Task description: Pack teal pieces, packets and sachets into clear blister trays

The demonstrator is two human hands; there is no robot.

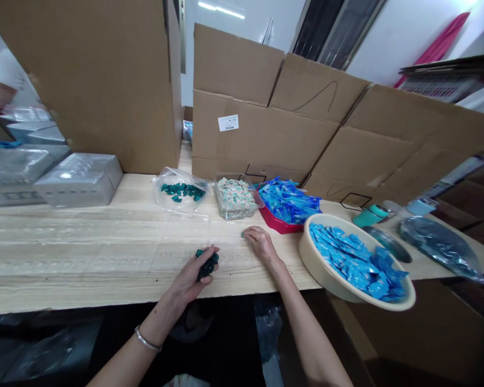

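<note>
My left hand (193,277) rests on the wooden table (84,252) near its front edge, fingers curled round a handful of small dark green pieces (207,264). My right hand (259,242) lies a little further in, fingers bent and pinched on a tiny green piece (243,234) at its fingertips. A row of clear plastic trays (116,236) lies flat on the table under and left of both hands. Behind them sits a clear bag of green pieces (181,191).
A clear tub of white pieces (236,198), a red tray of blue sachets (288,203) and a beige bowl of blue packets (403,303) stand to the right. Grey tray stacks (80,180) sit at left. Cardboard boxes (266,118) wall the back. A silver bag (441,244) lies far right.
</note>
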